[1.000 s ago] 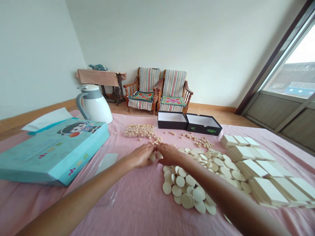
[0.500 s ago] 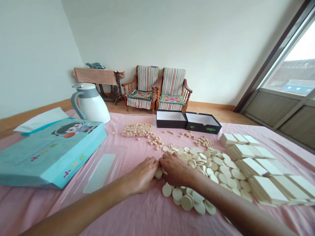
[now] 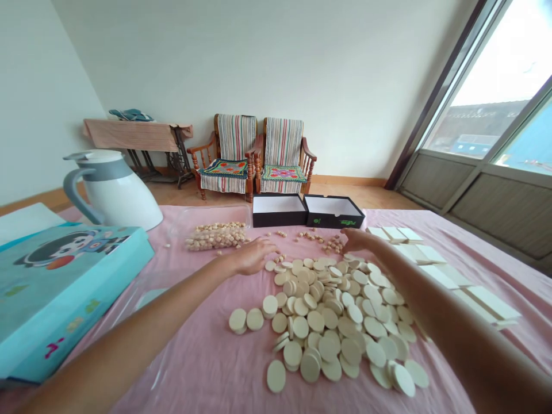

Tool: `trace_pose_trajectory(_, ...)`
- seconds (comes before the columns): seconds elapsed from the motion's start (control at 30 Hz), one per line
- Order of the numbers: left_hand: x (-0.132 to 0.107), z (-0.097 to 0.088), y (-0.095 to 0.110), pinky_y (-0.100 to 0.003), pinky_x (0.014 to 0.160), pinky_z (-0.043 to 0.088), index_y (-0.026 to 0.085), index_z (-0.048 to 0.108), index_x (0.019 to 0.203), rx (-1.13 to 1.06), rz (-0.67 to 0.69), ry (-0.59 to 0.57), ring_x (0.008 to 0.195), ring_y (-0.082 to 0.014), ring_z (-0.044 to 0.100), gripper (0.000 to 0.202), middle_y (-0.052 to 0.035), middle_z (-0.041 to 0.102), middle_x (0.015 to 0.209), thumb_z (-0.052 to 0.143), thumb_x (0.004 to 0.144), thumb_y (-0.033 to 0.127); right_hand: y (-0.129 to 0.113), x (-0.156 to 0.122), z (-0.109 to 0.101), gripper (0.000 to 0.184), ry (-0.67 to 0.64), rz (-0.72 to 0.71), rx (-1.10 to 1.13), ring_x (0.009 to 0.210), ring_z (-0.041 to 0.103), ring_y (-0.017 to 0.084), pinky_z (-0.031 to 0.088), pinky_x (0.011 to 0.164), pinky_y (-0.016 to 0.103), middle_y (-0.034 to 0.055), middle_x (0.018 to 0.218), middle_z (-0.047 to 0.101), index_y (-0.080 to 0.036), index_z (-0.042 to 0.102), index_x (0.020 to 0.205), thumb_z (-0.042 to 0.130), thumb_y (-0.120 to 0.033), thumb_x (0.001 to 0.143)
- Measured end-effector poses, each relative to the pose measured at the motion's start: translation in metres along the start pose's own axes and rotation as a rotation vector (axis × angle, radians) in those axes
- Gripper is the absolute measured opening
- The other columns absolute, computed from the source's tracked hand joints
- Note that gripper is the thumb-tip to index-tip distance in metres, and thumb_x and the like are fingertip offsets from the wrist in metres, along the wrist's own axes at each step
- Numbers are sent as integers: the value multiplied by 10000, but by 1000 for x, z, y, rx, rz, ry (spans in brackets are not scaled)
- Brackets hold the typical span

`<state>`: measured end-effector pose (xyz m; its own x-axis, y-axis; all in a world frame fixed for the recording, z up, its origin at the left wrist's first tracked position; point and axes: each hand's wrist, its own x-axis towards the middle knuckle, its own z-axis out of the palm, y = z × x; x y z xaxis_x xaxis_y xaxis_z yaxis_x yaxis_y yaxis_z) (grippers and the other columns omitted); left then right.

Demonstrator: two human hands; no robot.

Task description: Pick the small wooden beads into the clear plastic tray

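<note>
A big heap of pale round wooden discs (image 3: 336, 322) lies on the pink cloth (image 3: 215, 374) in front of me. My left hand (image 3: 254, 255) rests palm down at the heap's far left edge, fingers stretched toward some small pale pieces beside it. My right hand (image 3: 360, 238) reaches over the heap's far right side, palm down with fingers spread, next to a scatter of small round pieces (image 3: 330, 244). Neither hand visibly holds anything. A denser pile of small pieces (image 3: 215, 236) lies left of my left hand.
Two open black boxes (image 3: 280, 210) stand behind the pieces. Rows of white rectangular tiles (image 3: 431, 270) run along the right. A turquoise gift box (image 3: 56, 287), a white jug (image 3: 116, 192) and a clear plastic sheet (image 3: 146, 293) are on the left. Two striped chairs (image 3: 254, 155) stand by the wall.
Both hands left the near side of the disc heap, where they were close together, and spread apart to its far edge. The view shifted left and closer; discs now lie more spread out.
</note>
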<state>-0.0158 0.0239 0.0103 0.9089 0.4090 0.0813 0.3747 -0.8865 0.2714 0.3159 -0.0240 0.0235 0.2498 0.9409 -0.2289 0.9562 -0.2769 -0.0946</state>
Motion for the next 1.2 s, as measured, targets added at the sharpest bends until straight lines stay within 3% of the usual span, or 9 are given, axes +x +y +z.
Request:
trace_pose_trajectory(0.1,15,11,-11,-339,1002,379,207,605,1075,8,76,-64,1132,-212,506,379,-59,615,1141,518,739,56,3,10,7,753,-61,63,20,787,633,213,512,630,292,96,1006,646,-174,579,1201,809,-217,485)
trace_pose_trajectory(0.2,18,16,-16,-335,967,402,195,603,1054,-3,99,-71,1076,-212,528,358,-63,621,1083,542,727,63,-1,15,12,785,-77,100,35,685,629,164,507,545,265,136,1118,596,-182,538,1264,781,-207,518)
trace_pose_trajectory(0.4,6,20,-16,-313,851,434,176,603,847,50,-15,42,933,-199,548,118,-63,600,932,513,798,118,-23,20,14,665,-56,16,19,859,620,212,502,602,241,127,1076,604,-160,584,1193,718,-118,543)
trace_pose_trajectory(0.57,-11,21,-17,-322,825,419,172,575,825,110,-60,103,893,-201,536,111,-63,583,895,499,797,96,-58,24,21,622,-15,-82,18,869,614,209,498,647,249,106,1035,610,-160,583,1184,713,-153,576)
trace_pose_trajectory(0.87,-53,19,-23,-298,777,437,175,557,824,105,-123,147,887,-191,531,198,-67,569,912,427,782,31,-143,20,30,560,-3,-347,9,1025,572,228,460,838,292,68,1124,620,-224,601,1157,701,-171,608)
trace_pose_trajectory(0.97,-67,22,-23,-327,834,454,171,570,934,83,-139,173,940,-199,543,229,-82,589,975,413,813,55,-168,9,32,550,-23,-437,11,1040,570,228,460,840,291,77,1158,610,-223,599,1160,702,-196,620)
trace_pose_trajectory(1.03,-75,24,-23,-364,934,435,170,523,1128,43,-138,224,1072,-211,518,345,-104,574,1131,418,817,64,-184,-1,33,517,-31,-504,21,1038,571,223,454,850,283,81,1150,616,-209,612,1138,699,-193,629)
trace_pose_trajectory(1.1,-82,25,-23,-402,1032,376,181,378,1325,-1,-136,265,1220,-220,437,542,-121,488,1310,446,800,65,-202,-14,35,484,-30,-572,34,1027,573,221,445,861,279,85,1109,637,-188,620,1120,687,-167,641)
trace_pose_trajectory(1.2,-92,26,-23,-450,1081,322,188,192,1435,-55,-176,266,1308,-244,357,730,-147,377,1427,510,783,104,-226,-33,38,446,-12,-668,67,1006,579,230,440,866,290,101,1046,663,-142,613,1113,656,-134,669)
